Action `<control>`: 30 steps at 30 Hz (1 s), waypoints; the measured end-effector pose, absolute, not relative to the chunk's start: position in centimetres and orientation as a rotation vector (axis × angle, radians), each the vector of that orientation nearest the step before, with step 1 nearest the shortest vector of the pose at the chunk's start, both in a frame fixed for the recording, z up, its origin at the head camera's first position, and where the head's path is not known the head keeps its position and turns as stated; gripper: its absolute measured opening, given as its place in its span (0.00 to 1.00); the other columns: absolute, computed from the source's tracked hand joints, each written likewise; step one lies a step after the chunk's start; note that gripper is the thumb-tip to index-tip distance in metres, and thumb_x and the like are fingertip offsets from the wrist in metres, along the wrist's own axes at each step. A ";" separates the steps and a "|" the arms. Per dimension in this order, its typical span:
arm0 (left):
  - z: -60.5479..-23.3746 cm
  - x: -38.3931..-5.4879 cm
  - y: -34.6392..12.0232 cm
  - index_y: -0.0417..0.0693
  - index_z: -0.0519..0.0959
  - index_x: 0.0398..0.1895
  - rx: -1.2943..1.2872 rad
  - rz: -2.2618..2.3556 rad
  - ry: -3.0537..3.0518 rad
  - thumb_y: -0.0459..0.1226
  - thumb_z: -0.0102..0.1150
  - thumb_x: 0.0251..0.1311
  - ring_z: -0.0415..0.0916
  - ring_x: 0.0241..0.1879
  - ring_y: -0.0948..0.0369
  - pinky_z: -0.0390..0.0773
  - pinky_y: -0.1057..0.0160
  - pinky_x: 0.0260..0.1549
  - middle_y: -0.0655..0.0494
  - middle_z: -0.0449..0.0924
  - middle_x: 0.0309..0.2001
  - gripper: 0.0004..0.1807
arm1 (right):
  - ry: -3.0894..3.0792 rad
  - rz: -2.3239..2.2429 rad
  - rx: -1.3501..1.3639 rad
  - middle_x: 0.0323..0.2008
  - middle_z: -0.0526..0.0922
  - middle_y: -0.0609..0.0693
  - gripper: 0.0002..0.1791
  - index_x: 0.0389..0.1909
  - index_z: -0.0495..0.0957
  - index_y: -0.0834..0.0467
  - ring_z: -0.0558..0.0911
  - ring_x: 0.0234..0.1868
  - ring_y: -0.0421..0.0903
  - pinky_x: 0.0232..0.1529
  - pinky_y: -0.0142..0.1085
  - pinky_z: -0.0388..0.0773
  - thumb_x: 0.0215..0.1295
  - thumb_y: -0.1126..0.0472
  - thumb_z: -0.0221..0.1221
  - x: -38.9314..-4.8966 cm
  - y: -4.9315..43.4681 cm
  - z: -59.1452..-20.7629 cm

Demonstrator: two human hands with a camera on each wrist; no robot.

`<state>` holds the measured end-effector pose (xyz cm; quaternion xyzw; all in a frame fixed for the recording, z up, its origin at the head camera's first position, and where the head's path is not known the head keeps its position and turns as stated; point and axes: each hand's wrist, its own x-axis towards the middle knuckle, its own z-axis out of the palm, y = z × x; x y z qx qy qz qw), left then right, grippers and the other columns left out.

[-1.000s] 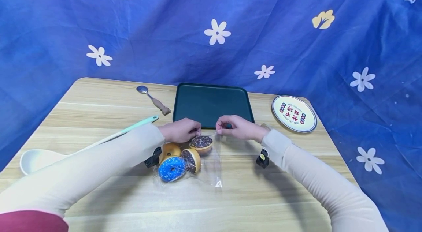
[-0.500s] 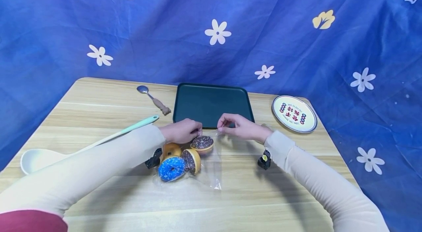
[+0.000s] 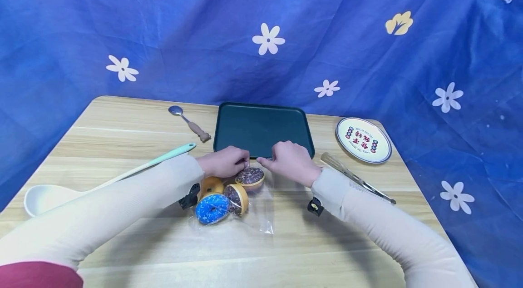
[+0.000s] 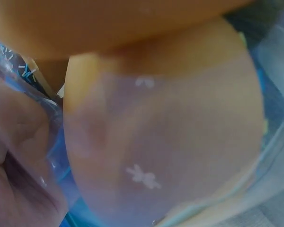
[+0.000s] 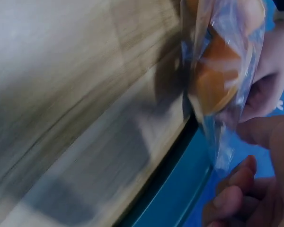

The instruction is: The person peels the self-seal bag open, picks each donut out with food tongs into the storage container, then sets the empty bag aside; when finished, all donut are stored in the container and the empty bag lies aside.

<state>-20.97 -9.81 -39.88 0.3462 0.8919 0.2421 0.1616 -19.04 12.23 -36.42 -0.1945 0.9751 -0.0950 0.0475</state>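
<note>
A clear plastic bag (image 3: 261, 213) holds several toy doughnuts: a blue one (image 3: 212, 208) with white sprinkles, a tan one (image 3: 211, 186) and two chocolate-topped ones, one (image 3: 250, 176) close below the hands. At the bag's far edge my left hand (image 3: 224, 161) pinches the film between thumb and curled fingers. My right hand (image 3: 289, 161) is just to its right, thumb stretched toward the left hand. In the right wrist view that thumb (image 5: 258, 132) overlaps the bag's edge, with the other fingers (image 5: 232, 203) curled below; I cannot tell whether they grip the film.
Behind the hands lies a dark green tray (image 3: 263, 129). A small spoon (image 3: 189, 123) and a long white ladle (image 3: 53, 199) with a mint handle are on the left. On the right are a patterned plate (image 3: 363, 140) and tongs (image 3: 359, 181), partly under my right sleeve.
My right hand has slid left along the bag's far edge toward my left hand, its thumb now stretched out. The tongs show from under the right arm. My left hand stays put.
</note>
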 end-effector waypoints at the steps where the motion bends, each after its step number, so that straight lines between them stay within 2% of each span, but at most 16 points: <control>1: -39.9 -21.0 -9.8 0.44 0.80 0.37 0.989 0.690 2.549 0.32 0.52 0.76 0.74 0.33 0.63 0.77 0.61 0.40 0.54 0.80 0.32 0.08 | 2.987 -0.252 -0.596 0.12 0.60 0.40 0.34 0.12 0.63 0.48 0.67 0.14 0.41 0.15 0.35 0.60 0.71 0.33 0.59 -19.0 12.0 -36.4; 6: -39.8 -20.9 -9.9 0.44 0.80 0.37 0.993 0.691 2.564 0.32 0.52 0.76 0.75 0.34 0.62 0.78 0.61 0.41 0.54 0.81 0.33 0.08 | 3.015 -0.169 -0.611 0.12 0.60 0.40 0.31 0.10 0.61 0.47 0.70 0.15 0.42 0.14 0.38 0.64 0.73 0.43 0.59 -18.7 11.3 -36.6; 12: -39.8 -20.8 -9.9 0.45 0.80 0.37 0.981 0.690 2.565 0.32 0.52 0.75 0.75 0.34 0.62 0.78 0.61 0.41 0.54 0.81 0.33 0.08 | 2.995 -0.186 -0.623 0.12 0.62 0.41 0.28 0.10 0.61 0.48 0.70 0.17 0.43 0.15 0.40 0.64 0.71 0.52 0.58 -18.8 11.3 -36.6; 19: -39.8 -20.8 -9.9 0.44 0.80 0.37 0.973 0.688 2.568 0.32 0.52 0.76 0.75 0.34 0.62 0.78 0.61 0.41 0.54 0.81 0.33 0.08 | 2.963 -0.303 -0.558 0.12 0.63 0.40 0.29 0.12 0.65 0.48 0.68 0.15 0.41 0.16 0.35 0.58 0.75 0.45 0.59 -18.9 11.4 -36.7; 25: -39.8 -20.7 -9.9 0.45 0.80 0.37 0.971 0.684 2.574 0.32 0.53 0.76 0.75 0.35 0.62 0.78 0.60 0.42 0.54 0.81 0.33 0.08 | 2.987 -0.255 -0.555 0.13 0.66 0.41 0.29 0.13 0.68 0.48 0.70 0.16 0.41 0.15 0.36 0.62 0.74 0.41 0.60 -18.9 11.0 -36.7; 30: -39.8 -20.7 -9.9 0.45 0.80 0.37 0.961 0.681 2.566 0.32 0.52 0.76 0.75 0.35 0.62 0.78 0.60 0.42 0.54 0.81 0.33 0.08 | 2.998 -0.199 -0.563 0.13 0.65 0.42 0.29 0.13 0.66 0.49 0.71 0.16 0.42 0.14 0.36 0.63 0.75 0.44 0.59 -19.0 10.8 -36.8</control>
